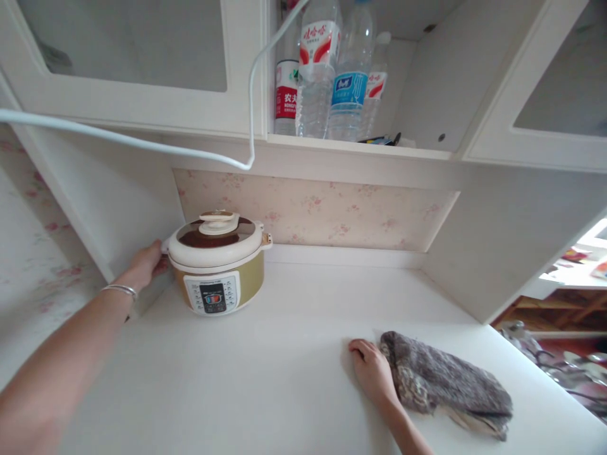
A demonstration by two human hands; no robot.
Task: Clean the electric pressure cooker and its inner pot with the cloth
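Note:
A rice cooker [253,275] with an olive-gold body, a cream lid and a dark control panel stands at the back left of the white counter [265,379]. My left hand [149,262] is closed around its left side handle, with some fingers hidden behind the cooker. On the counter's right half, my right hand [372,370] rests with its fingers curled in; nothing shows in them. Right against that hand lies a grey-brown furry piece [450,379], folded lengthwise with a pale edge underneath. The cooker's lid is on.
Above the counter, an open shelf holds several plastic bottles [315,76]. A white cable [190,148] hangs across the upper left in front of the cupboard [142,107]. Side panels [516,240] bound the counter. Past its right edge, clear glass-like items [554,357] appear blurred.

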